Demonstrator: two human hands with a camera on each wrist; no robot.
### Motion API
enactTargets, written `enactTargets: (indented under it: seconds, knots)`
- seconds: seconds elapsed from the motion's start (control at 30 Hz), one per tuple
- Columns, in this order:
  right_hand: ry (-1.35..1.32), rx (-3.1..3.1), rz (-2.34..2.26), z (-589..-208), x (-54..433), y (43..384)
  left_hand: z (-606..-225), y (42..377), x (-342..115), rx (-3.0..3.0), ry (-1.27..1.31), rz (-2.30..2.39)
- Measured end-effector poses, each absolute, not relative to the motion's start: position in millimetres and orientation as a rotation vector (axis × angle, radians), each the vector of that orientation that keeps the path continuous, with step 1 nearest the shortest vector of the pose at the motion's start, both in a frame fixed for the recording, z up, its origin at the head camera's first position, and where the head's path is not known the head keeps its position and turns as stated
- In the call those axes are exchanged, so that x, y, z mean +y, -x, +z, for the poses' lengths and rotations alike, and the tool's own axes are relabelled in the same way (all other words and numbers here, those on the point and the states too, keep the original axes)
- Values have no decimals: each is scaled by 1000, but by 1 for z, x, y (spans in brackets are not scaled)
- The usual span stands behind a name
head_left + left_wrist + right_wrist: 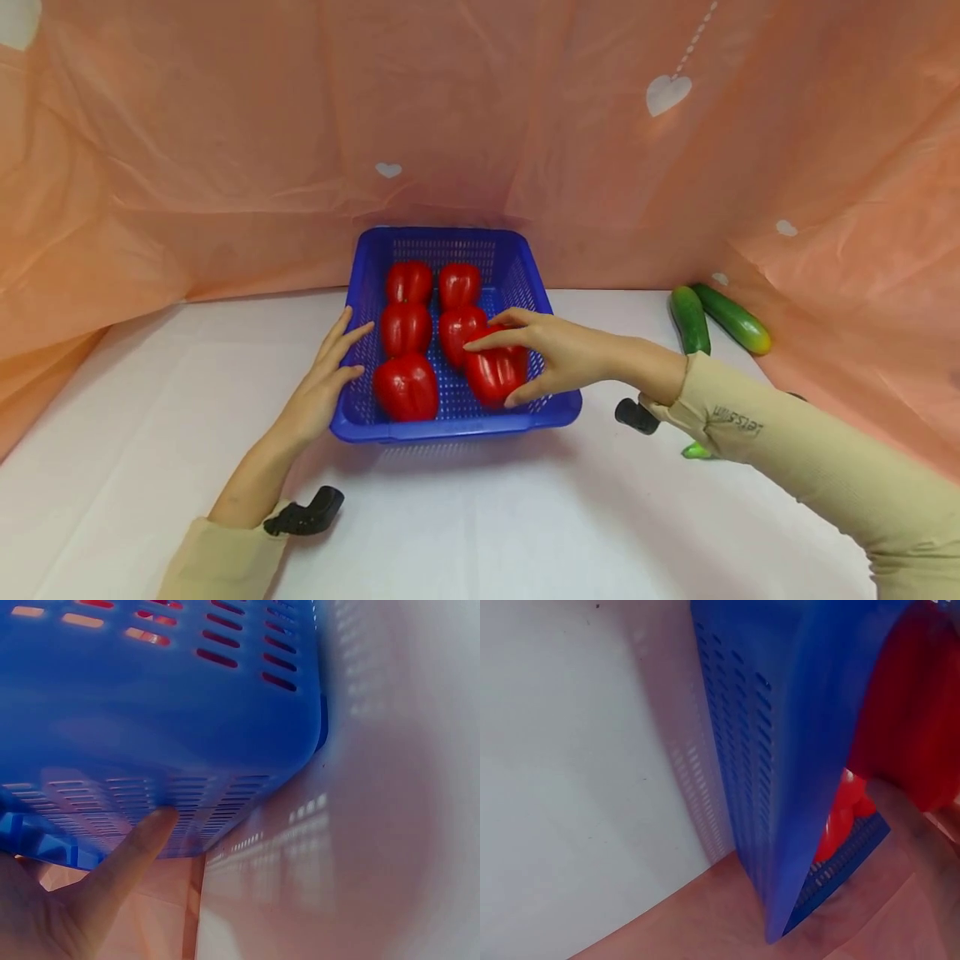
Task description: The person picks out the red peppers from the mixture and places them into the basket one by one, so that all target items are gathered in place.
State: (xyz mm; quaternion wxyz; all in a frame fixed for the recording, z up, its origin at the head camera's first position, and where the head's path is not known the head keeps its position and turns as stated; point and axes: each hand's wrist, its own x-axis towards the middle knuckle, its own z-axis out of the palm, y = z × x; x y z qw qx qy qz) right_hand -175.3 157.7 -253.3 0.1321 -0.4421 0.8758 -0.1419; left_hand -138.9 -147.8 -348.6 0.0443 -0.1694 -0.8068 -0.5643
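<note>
A blue perforated plastic basket [450, 430] stands on the white surface with several red bell peppers in two columns. My right hand [566, 350] reaches over the basket's right rim, thumb and fingers around the front right red bell pepper [495, 377]. That pepper [911, 712] looms large in the right wrist view, a finger [911, 825] against it. At the basket's left side is my left hand [318, 400], fingers spread and fairly straight along the rim. The left wrist view shows its thumb [135, 851] by the slotted basket wall [150, 720].
Two cucumbers [690, 321] lie at the right, near the cloth backdrop [450, 108]. Part of another green item [697, 451] pokes out beneath the right sleeve [787, 442]. Black wrist devices [307, 512] jut from both sleeves.
</note>
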Motion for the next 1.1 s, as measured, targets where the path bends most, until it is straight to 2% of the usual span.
enactTargets:
  seconds: [0.37,1.1]
  knots:
    - [1342,2454,-265,-260,145,183,-349,140,-144,-2439,524,-1748]
    - [1283,2433,-202,-275,127,190,-352,140,-145,-2441,526,-1717]
